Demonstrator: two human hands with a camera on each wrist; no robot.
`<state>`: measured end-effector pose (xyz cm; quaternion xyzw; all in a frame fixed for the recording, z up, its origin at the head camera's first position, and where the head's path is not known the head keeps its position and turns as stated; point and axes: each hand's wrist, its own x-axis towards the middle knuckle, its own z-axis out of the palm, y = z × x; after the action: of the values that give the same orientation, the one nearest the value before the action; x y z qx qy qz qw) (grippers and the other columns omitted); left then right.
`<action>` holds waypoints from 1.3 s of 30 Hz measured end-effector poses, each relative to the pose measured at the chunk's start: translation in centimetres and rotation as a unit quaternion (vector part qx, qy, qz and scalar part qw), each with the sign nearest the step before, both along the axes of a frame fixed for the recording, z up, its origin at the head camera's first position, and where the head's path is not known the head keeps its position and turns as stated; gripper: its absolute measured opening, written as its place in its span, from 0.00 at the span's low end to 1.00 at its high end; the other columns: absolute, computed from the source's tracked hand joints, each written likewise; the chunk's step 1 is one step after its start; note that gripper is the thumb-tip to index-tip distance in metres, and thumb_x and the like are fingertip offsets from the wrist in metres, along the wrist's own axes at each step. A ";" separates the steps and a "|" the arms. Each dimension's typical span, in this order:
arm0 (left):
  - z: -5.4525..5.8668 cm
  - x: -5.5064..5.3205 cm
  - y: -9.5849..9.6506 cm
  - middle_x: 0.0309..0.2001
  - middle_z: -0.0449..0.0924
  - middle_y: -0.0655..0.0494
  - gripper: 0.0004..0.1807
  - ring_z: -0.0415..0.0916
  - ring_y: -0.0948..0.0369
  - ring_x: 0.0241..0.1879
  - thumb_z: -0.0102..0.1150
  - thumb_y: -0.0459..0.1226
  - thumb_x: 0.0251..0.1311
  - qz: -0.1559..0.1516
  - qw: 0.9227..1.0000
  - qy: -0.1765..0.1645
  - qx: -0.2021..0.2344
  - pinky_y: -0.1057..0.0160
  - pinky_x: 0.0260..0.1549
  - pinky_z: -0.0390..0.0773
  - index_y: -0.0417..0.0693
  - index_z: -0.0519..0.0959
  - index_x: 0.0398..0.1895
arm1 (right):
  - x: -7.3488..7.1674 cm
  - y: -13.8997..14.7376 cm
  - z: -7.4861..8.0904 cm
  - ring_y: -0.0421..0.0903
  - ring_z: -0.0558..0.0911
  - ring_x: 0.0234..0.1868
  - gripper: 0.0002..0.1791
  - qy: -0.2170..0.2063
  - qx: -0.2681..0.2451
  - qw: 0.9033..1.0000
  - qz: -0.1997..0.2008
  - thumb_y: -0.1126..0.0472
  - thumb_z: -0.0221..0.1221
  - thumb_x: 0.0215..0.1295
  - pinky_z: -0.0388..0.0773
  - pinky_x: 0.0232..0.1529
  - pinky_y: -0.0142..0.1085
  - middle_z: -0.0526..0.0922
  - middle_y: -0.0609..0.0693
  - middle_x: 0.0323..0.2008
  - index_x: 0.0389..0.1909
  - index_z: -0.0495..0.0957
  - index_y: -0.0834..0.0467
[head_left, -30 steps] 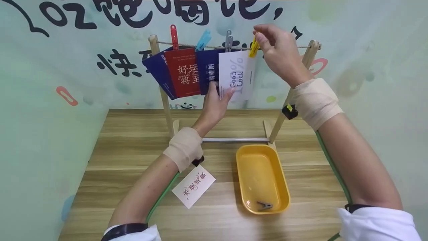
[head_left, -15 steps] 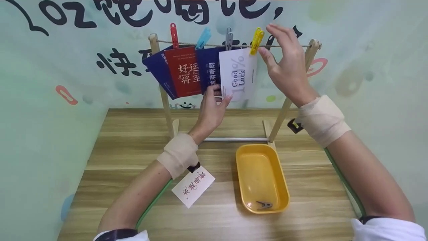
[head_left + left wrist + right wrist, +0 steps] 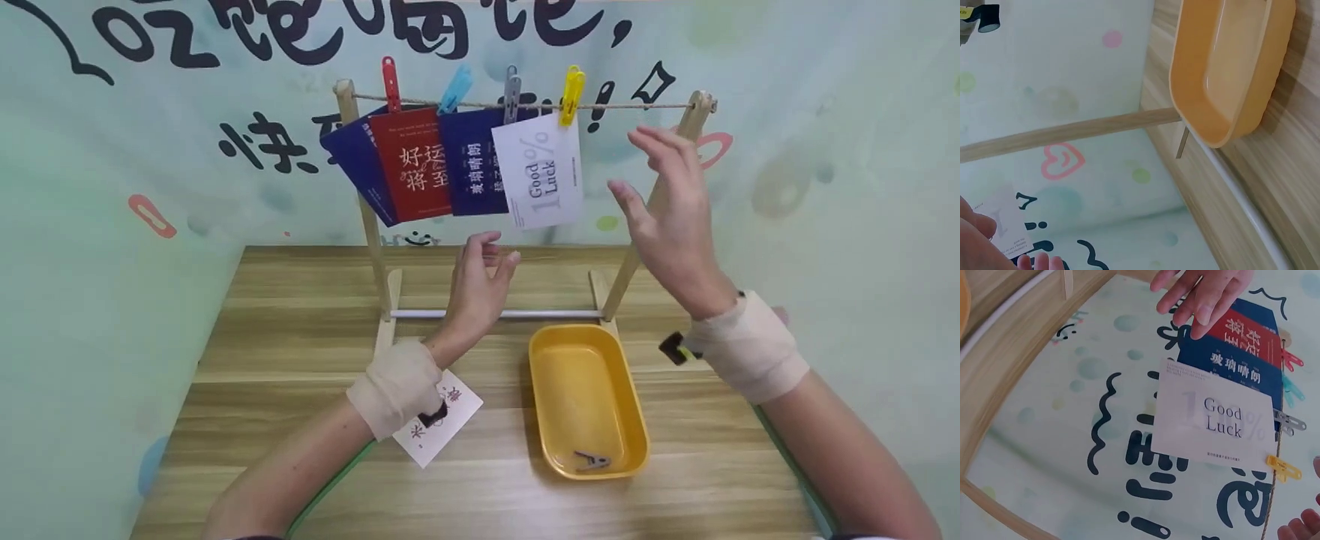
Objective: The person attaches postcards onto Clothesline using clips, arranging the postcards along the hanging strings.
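A white "Good Luck" card point(image 3: 541, 176) hangs from the rope under a yellow clothespin point(image 3: 572, 96). To its left hang a dark blue card point(image 3: 472, 161) beside a grey clothespin point(image 3: 512, 94), a red card point(image 3: 412, 165) under a red clothespin point(image 3: 391, 84), and another blue card point(image 3: 360, 165). A light blue clothespin point(image 3: 455, 88) grips the rope between them. My left hand point(image 3: 480, 281), fingers loosely bent, is below the cards and holds nothing. My right hand point(image 3: 675, 217), fingers spread, is right of the white card, apart from it, holding nothing.
The wooden rack point(image 3: 619, 281) carries the rope between two posts. A yellow tray point(image 3: 589, 397) on the table contains a grey clothespin point(image 3: 592, 460). A white card with red writing point(image 3: 450, 412) lies on the table, partly covered by my left wrist. A printed wall stands close behind.
My right hand has let go of the yellow clothespin and moved down and right. My left hand has let go of the white card and lowered. The card now hangs slightly tilted.
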<state>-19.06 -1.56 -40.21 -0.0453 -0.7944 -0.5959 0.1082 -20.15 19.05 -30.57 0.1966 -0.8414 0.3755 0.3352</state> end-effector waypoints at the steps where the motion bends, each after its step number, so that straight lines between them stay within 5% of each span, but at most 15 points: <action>1: -0.2 0.2 0.0 0.55 0.75 0.38 0.22 0.76 0.47 0.55 0.58 0.36 0.69 -0.005 1.000 0.004 -0.001 0.54 0.61 0.76 0.37 0.69 0.62 | 0.3 0.2 -0.3 0.46 0.70 0.69 0.29 -0.003 -0.003 1.000 0.003 0.64 0.65 0.65 0.71 0.70 0.37 0.72 0.56 0.68 0.67 0.72 0.62; 7: -1.4 1.5 -0.3 0.54 0.75 0.38 0.21 0.75 0.47 0.55 0.57 0.35 0.69 -0.029 1.000 0.004 -0.004 0.53 0.62 0.76 0.37 0.70 0.63 | 2.2 1.2 -2.1 0.50 0.71 0.68 0.29 -0.016 0.005 1.000 0.020 0.66 0.66 0.63 0.72 0.70 0.43 0.72 0.60 0.66 0.65 0.72 0.65; 13: -2.6 2.6 -0.4 0.54 0.74 0.39 0.21 0.75 0.47 0.55 0.58 0.36 0.69 -0.043 0.999 -0.009 -0.008 0.52 0.61 0.76 0.38 0.70 0.62 | 4.0 2.0 -4.3 0.55 0.70 0.69 0.29 -0.022 0.070 0.997 0.025 0.65 0.67 0.62 0.69 0.72 0.49 0.71 0.61 0.67 0.65 0.72 0.64; 21: -4.9 4.2 -0.1 0.52 0.74 0.39 0.20 0.76 0.46 0.55 0.61 0.36 0.67 -0.064 0.998 -0.004 -0.020 0.52 0.59 0.79 0.35 0.74 0.58 | 5.5 2.8 -9.0 0.60 0.73 0.64 0.29 0.001 0.103 0.994 0.048 0.69 0.70 0.57 0.66 0.72 0.31 0.72 0.65 0.63 0.60 0.74 0.66; 27: -6.6 5.6 0.1 0.52 0.75 0.39 0.20 0.75 0.45 0.55 0.60 0.37 0.67 -0.080 0.996 0.003 -0.045 0.47 0.60 0.76 0.37 0.74 0.58 | 6.6 3.3 -11.8 0.61 0.76 0.60 0.31 0.009 0.153 0.987 0.044 0.68 0.72 0.54 0.78 0.60 0.54 0.74 0.65 0.61 0.60 0.75 0.65; 32: -8.0 6.6 0.3 0.53 0.75 0.40 0.21 0.75 0.46 0.55 0.60 0.37 0.68 -0.091 0.994 -0.031 -0.045 0.48 0.59 0.78 0.38 0.74 0.60 | 7.3 3.8 -13.9 0.61 0.79 0.55 0.32 0.026 0.191 0.980 0.041 0.68 0.74 0.50 0.80 0.55 0.55 0.77 0.64 0.59 0.58 0.76 0.66; 39: -10.8 8.5 0.6 0.54 0.75 0.44 0.21 0.77 0.50 0.53 0.60 0.41 0.68 -0.098 0.991 -0.057 -0.070 0.50 0.55 0.80 0.42 0.75 0.60 | 8.5 4.8 -17.1 0.57 0.82 0.53 0.30 -0.045 0.171 0.984 0.015 0.67 0.74 0.51 0.83 0.54 0.48 0.79 0.63 0.55 0.57 0.78 0.64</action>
<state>-10.58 -0.98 -51.05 -0.0965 -0.8309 -0.5480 0.0002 -11.63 23.86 -47.68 0.2465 -0.9045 0.2393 0.2528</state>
